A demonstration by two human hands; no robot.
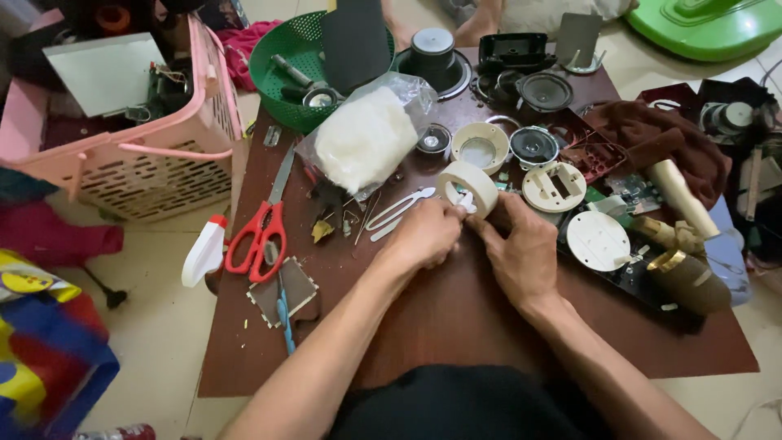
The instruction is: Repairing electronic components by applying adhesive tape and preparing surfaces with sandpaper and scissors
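My fingers (456,213) are meeting at the tape roll (467,186) lying mid-tabletop (456,318); scissors (259,228) are lying to its left, the plastic bag (368,130) behind, round housings (599,240) sitting right.

— What sort of place is this?

— A home turned repair corner — a low wooden table (456,326) sits on a tiled floor (163,326), and the person works seated at it.

— What makes it a repair spot?

— Loose speakers (544,91), cream plastic casings (554,186) and a circuit board (634,192) crowd the tabletop, with red scissors (259,232) beside them.

— And the home part?

— A pink laundry basket (147,155) and a green basket (285,73) hold spare parts, and cloth lies about.
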